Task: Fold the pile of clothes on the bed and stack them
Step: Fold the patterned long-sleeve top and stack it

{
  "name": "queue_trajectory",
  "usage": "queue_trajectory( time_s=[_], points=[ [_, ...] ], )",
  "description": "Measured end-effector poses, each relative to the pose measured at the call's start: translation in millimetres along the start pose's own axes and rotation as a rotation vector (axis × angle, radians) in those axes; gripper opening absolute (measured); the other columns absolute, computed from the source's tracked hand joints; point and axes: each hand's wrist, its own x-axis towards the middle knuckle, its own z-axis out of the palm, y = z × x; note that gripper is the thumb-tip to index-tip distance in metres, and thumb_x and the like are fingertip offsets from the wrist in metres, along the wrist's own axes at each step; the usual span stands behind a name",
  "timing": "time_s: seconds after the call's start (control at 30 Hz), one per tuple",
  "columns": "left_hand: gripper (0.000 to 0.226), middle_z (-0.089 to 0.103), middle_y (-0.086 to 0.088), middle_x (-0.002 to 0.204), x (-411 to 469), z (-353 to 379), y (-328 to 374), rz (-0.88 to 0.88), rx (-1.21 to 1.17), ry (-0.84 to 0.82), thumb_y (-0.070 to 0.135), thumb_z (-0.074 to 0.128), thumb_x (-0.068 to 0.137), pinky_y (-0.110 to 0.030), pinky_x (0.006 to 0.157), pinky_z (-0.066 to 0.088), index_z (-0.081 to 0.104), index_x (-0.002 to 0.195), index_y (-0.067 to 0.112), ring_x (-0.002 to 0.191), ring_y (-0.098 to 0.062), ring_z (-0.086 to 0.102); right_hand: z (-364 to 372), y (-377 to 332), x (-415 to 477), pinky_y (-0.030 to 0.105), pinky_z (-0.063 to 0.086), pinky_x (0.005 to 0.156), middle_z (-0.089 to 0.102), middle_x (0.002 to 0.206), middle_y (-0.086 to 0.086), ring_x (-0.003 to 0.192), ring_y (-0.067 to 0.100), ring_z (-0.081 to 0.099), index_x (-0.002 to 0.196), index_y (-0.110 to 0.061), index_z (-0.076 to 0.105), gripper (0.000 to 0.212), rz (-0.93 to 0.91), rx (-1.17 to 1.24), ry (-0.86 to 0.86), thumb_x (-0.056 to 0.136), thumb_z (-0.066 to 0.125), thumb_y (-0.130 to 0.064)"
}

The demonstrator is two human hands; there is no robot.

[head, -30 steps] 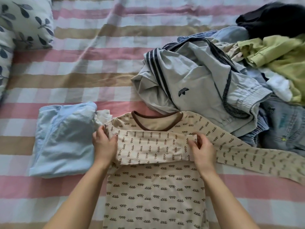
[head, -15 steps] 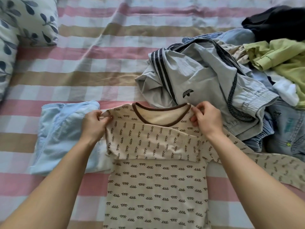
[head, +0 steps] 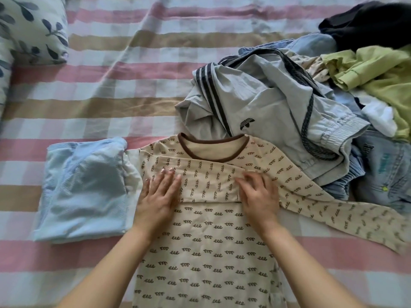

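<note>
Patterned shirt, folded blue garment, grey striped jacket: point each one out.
patterned shirt (head: 206,252), head view, front panel near its middle.
folded blue garment (head: 89,187), head view, middle of its top layer.
grey striped jacket (head: 273,105), head view, panel above the logo.

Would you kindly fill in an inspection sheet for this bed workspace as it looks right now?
Surface: checked bedsheet in pink, tan and white, lightly creased.
Job's things: cream patterned top lies flat, with one sleeve folded across the chest and the other stretched out to the right. A folded light-blue garment lies to its left. The unfolded pile sits at the upper right, with a grey striped jacket at its near edge.
Clutter: nothing seen.
Grips: left hand and right hand both lie flat, pressing on the folded sleeve.
Cables: nothing seen.
Surroundings: leaf-print pillow at the upper left.
</note>
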Motion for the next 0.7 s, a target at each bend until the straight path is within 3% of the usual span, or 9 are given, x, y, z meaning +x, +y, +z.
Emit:
queue_trajectory(
  time_s=[0.07,0.13,0.23,0.33,0.4,0.47,0.6,0.7],
  points=[
    [0.081,-0.017,0.003,0.151,3,8,-3,-0.076,0.12,-0.103,0.065,-0.027,0.073,-0.038,0.114,-0.012,-0.01,0.143,0.03,0.141,-0.018,-0.015,1,5,1,0.05,0.046,0.085,0.065,0.109,0.008,0.101,0.037,0.058,0.101,-0.023,0.072,0.026,0.071,-0.028,-0.068,0.076,0.075,-0.018],
    [0.08,-0.025,0.004,0.151,8,10,1,-0.134,0.155,-0.141,0.065,-0.031,0.069,-0.04,0.112,-0.017,-0.022,0.14,0.031,0.14,-0.017,-0.023,-1,7,3,0.05,0.041,0.093,0.061,0.119,0.008,0.111,0.037,0.053,0.112,-0.025,0.067,0.029,0.112,-0.014,-0.131,0.083,0.067,-0.021],
    [0.066,0.006,-0.003,0.157,8,-2,36,-0.149,-0.065,-0.058,0.053,0.016,0.092,-0.04,0.114,-0.01,0.01,0.148,0.02,0.144,-0.019,0.0,-11,9,1,0.045,0.034,0.099,0.056,0.127,0.009,0.118,0.034,0.047,0.121,-0.017,0.061,0.035,0.181,0.119,-0.135,0.086,0.061,-0.017],
    [0.046,0.039,-0.006,0.144,6,-14,92,0.038,-0.297,0.088,0.03,0.043,0.095,-0.036,0.113,0.023,0.04,0.138,0.013,0.135,-0.02,0.032,-37,18,-13,0.023,0.027,0.099,0.06,0.117,0.009,0.112,0.027,0.05,0.118,-0.009,0.062,0.032,0.27,0.289,0.036,0.086,0.057,-0.011],
    [0.037,0.052,-0.006,0.132,8,-19,139,0.146,-0.41,0.126,0.021,0.049,0.094,-0.033,0.106,0.037,0.051,0.129,0.009,0.124,-0.019,0.046,-58,37,-28,0.017,0.026,0.095,0.062,0.109,0.008,0.106,0.024,0.051,0.112,-0.006,0.063,0.027,0.376,0.348,0.177,0.086,0.054,-0.008],
    [0.031,0.059,-0.008,0.121,10,-19,183,0.235,-0.48,0.127,0.015,0.052,0.091,-0.029,0.097,0.043,0.058,0.121,0.006,0.114,-0.02,0.054,-76,61,-44,0.022,0.033,0.09,0.061,0.103,0.006,0.102,0.023,0.053,0.108,-0.007,0.064,0.023,0.517,0.388,0.269,0.087,0.054,-0.002],
    [0.029,0.061,-0.005,0.118,15,-7,262,0.365,-0.558,0.027,0.013,0.049,0.092,-0.022,0.091,0.039,0.059,0.119,0.008,0.108,-0.018,0.055,-105,121,-75,0.027,0.037,0.087,0.061,0.103,0.01,0.101,0.026,0.053,0.104,-0.006,0.065,0.023,0.762,0.381,0.355,0.087,0.053,0.003],
    [0.031,0.058,-0.004,0.121,18,14,312,0.41,-0.563,-0.065,0.017,0.046,0.094,-0.026,0.093,0.04,0.055,0.123,0.011,0.112,-0.018,0.052,-116,164,-94,0.036,0.041,0.091,0.059,0.106,0.012,0.105,0.028,0.05,0.105,-0.007,0.065,0.022,0.91,0.371,0.376,0.087,0.053,0.001]
  ],
)
